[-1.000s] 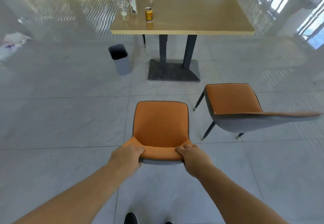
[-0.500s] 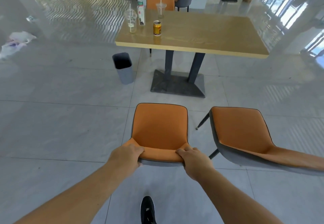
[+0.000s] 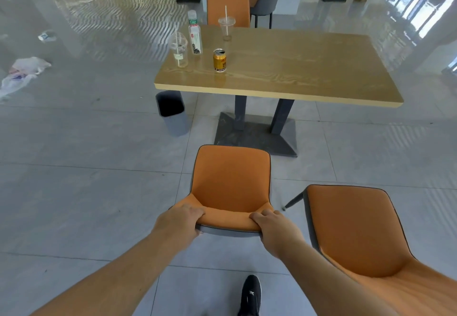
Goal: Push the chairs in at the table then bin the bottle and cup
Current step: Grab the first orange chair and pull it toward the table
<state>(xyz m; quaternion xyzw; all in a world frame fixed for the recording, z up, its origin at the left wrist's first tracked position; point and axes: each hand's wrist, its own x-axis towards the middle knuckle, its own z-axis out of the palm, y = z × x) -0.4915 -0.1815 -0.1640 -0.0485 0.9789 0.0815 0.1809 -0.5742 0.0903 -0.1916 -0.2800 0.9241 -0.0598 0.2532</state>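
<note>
Both your hands are on the orange upholstered chair with the grey shell, right at the top edge of its backrest. Your left hand is curled over the left corner, fingers wrapped on the orange padding, grip fully closed on it. Your right hand does the same on the right corner, fingers folded over the rim. The chair's seat faces away from you, toward the light wood counter on dark metal legs, and it stands well short of the counter edge, with bare floor tile between them.

Just beside your right arm sits a second orange chair, angled, also out from the counter.

Up on the counter's left end, well apart from your hands: the clear plastic bottle with a green and white label, upright, and next to it the clear plastic cup with a domed lid and straw. A second clear lidded cup with a straw stands farther back, and a gold drinks can nearer you.

The grey bin with a dark interior rests on the floor at the counter's left corner. Your black shoe shows below.
</note>
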